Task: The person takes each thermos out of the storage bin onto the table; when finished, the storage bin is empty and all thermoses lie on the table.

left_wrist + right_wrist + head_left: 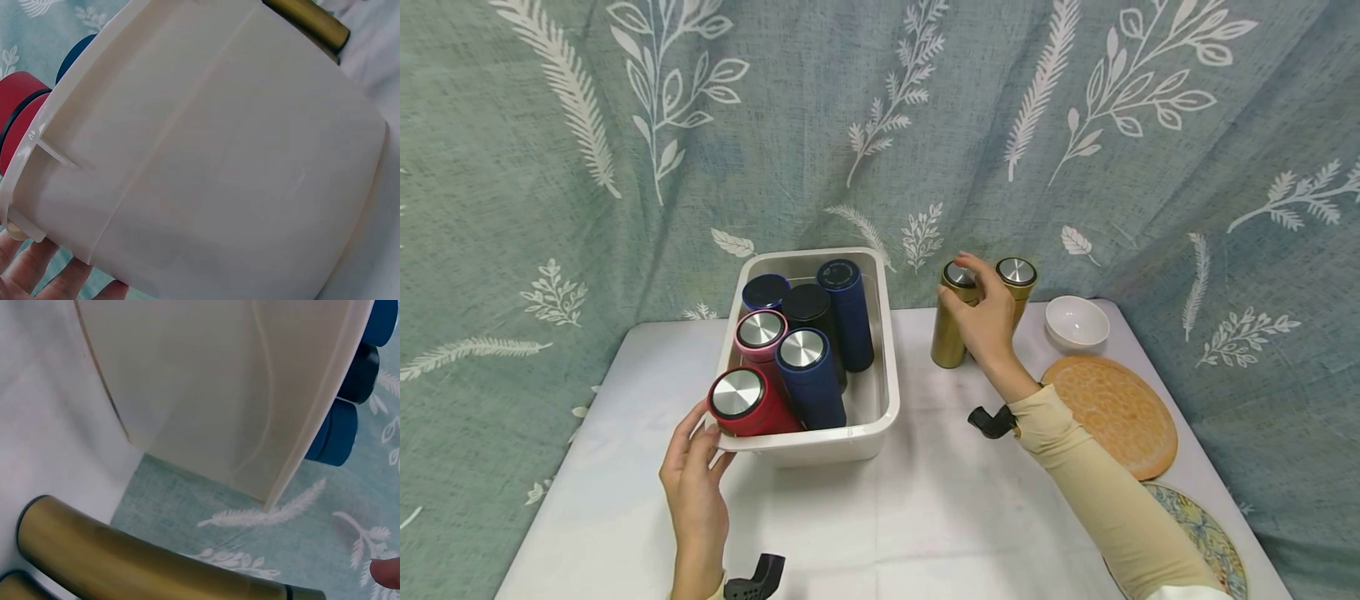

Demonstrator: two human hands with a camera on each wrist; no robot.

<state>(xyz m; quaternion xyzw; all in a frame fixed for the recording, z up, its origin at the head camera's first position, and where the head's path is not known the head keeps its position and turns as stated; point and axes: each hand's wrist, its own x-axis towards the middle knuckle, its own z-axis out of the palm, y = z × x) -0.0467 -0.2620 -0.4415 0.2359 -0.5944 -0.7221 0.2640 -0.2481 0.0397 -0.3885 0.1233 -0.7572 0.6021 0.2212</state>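
- My right hand point(983, 321) curls round the top of a gold flask point(952, 317) that stands upright on the table point(925, 517), to the right of the white bin point(880, 417) and well apart from it.
- A second gold flask point(1018, 283) stands just beside the first, on the side away from the bin; the two look to be touching or nearly so.
- My left hand point(695, 479) rests with loose, fairly straight fingers point(37, 275) against the near left corner of the bin, gripping nothing.
- Inside the bin lean a red flask point(747, 404), a pink one point(761, 335), two blue ones point(808, 375) point(848, 312) and two darker ones behind.
- To do this well, I judge I should hold the flask by its body just under the cap, not by the cap alone, so it cannot twist loose.
- I should keep it upright and clear of its twin, since a nudge could tip that one toward the white bowl point(1077, 322) beyond it.
- The left hand should brace the bin corner firmly, as the leaning flasks could shift its weight.
- A round woven mat point(1116, 412) lies to the right of the bin, nearer me than the bowl.
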